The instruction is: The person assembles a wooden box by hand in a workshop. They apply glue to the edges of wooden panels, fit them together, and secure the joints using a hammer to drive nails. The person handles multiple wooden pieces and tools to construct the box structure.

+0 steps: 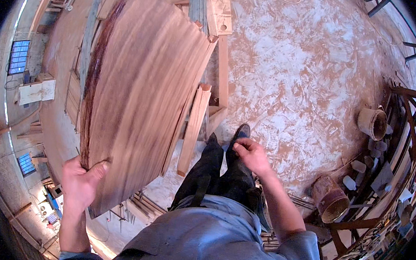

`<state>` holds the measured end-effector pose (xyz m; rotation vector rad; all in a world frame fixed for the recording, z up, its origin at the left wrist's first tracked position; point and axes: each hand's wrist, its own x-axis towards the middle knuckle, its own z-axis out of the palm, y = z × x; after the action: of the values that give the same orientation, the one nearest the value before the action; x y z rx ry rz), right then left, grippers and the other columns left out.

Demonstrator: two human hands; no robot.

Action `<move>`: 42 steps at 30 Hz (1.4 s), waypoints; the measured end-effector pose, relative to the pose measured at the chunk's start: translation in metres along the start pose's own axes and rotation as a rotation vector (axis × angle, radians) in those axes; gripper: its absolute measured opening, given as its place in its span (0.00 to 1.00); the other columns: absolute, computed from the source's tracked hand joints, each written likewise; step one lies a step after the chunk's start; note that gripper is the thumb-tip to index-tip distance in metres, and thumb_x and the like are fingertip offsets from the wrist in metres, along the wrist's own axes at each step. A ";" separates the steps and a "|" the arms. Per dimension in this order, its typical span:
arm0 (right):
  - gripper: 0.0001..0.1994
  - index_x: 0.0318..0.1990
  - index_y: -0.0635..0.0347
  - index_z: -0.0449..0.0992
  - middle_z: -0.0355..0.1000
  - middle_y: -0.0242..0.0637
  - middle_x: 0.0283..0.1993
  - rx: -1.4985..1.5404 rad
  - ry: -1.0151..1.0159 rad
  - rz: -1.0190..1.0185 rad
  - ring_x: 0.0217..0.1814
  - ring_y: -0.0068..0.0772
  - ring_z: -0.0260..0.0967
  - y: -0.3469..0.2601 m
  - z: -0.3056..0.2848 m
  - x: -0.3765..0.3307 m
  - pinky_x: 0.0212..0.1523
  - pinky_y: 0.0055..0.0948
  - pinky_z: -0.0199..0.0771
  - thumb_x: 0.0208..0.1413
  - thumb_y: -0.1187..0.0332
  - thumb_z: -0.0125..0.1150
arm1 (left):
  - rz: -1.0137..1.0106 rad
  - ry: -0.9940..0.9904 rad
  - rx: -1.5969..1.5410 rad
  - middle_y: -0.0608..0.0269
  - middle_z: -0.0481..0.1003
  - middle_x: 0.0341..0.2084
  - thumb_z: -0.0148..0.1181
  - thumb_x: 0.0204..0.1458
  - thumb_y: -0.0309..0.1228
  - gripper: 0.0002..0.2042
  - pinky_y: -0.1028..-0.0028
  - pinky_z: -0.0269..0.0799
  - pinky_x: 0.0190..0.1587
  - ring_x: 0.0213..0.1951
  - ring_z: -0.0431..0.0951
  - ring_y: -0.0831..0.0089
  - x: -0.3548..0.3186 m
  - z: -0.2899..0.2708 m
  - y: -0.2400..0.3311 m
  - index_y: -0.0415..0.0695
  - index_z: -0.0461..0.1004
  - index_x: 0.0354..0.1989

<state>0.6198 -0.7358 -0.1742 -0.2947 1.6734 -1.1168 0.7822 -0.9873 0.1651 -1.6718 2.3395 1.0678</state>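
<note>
1. Wooden slab (142, 84): lies ahead and rightward of the left fingers, long axis running away from the body
2. Left hand (82, 181): nearer; fingers grasp the slab's dark left edge, thumb on top
3. Right hand (254, 156): apart from the slab; fingers loosely curled, nothing visible inside; full closure cannot be told
4. Surroundings: pale-smeared floor (296, 78), buckets (322, 190) at right
</note>
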 end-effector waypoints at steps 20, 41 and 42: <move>0.14 0.44 0.65 0.76 0.77 0.45 0.39 -0.105 0.066 -0.403 0.43 0.39 0.75 -0.122 0.044 0.102 0.45 0.33 0.72 0.56 0.63 0.57 | 0.036 0.048 0.169 0.53 0.78 0.23 0.63 0.46 0.23 0.07 0.72 0.72 0.31 0.27 0.77 0.74 -0.016 0.022 0.014 0.33 0.76 0.33; 0.19 0.51 0.70 0.71 0.72 0.61 0.43 0.047 -0.357 -0.050 0.50 0.54 0.71 -0.097 0.118 0.033 0.51 0.41 0.69 0.57 0.64 0.53 | 0.141 0.056 0.333 0.50 0.76 0.21 0.63 0.44 0.25 0.07 0.70 0.72 0.30 0.26 0.80 0.66 -0.005 0.018 0.015 0.36 0.76 0.32; 0.20 0.53 0.70 0.69 0.72 0.61 0.44 0.046 -0.363 -0.053 0.51 0.55 0.71 -0.094 0.122 0.030 0.52 0.41 0.69 0.57 0.64 0.53 | 0.176 0.035 0.356 0.51 0.76 0.21 0.63 0.44 0.24 0.07 0.71 0.72 0.30 0.25 0.79 0.69 -0.004 0.015 0.014 0.36 0.76 0.32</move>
<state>0.6809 -0.8697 -0.1207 -0.4843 1.3240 -1.0671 0.7667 -0.9729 0.1624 -1.3888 2.5490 0.5946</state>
